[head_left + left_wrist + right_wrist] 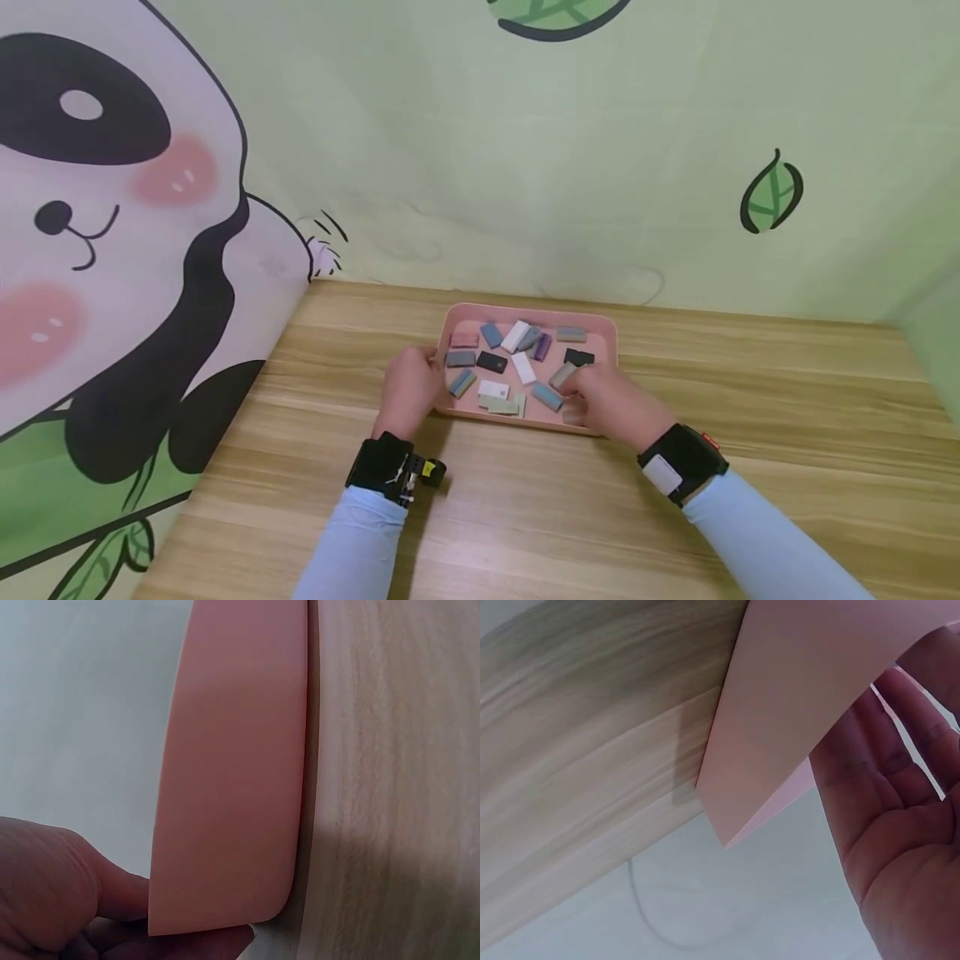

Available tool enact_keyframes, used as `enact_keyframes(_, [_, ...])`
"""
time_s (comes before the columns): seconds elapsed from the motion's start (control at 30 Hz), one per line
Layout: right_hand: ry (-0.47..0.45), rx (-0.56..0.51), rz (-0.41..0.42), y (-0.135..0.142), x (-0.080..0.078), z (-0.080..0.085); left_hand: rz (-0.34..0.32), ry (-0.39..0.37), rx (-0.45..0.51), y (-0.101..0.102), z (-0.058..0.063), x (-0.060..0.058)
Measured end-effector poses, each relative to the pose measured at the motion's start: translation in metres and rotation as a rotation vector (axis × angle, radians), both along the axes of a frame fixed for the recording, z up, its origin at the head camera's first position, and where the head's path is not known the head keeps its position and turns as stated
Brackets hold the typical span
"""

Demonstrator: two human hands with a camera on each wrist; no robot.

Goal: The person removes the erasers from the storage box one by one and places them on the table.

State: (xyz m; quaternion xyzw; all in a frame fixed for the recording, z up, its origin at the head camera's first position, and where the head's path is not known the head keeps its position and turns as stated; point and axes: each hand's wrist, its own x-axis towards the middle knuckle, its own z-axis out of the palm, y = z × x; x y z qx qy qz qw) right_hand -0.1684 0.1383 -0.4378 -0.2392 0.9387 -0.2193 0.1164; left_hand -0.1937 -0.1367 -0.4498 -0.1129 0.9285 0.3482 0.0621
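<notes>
- A wooden surface is running out to a green wall with leaf drawings, and a panda picture is covering the wall on the left.
- A pink tray is sitting on the far middle of the surface, close to the wall, and both hands are working at its near edge.
- The left hand is gripping the tray's near left corner; the left wrist view is showing its fingers curling under the rim.
- The right hand is reaching over the tray's near right corner with fingers fairly straight; whether it is pinching anything, I cannot tell.
- Small flat blocks in blue, grey, white, black, purple and pale green are lying scattered inside the tray.
- Judging from this, the step in hand is steadying the tray while the right hand is going for a block near the right corner; the next move is calling for a fine pinch on one block without nudging its neighbours.
</notes>
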Motion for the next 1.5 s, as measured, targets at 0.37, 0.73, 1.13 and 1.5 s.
enact_keyframes(0.37, [-0.024,0.025,-0.023,0.0,-0.001,-0.003,0.012,-0.024,0.001,0.002,0.0,0.0])
enact_keyframes(0.73, [-0.072,0.02,-0.08,0.001,0.001,-0.007,0.009,-0.015,0.007,0.003,0.001,0.002])
enact_keyframes(1.13, [-0.073,0.003,-0.114,0.002,0.004,-0.007,0.046,-0.052,0.055,-0.001,-0.002,0.001])
enact_keyframes(1.5, [-0.027,-0.156,-0.082,0.01,0.006,-0.01,0.033,-0.041,0.044,-0.001,-0.002,0.0])
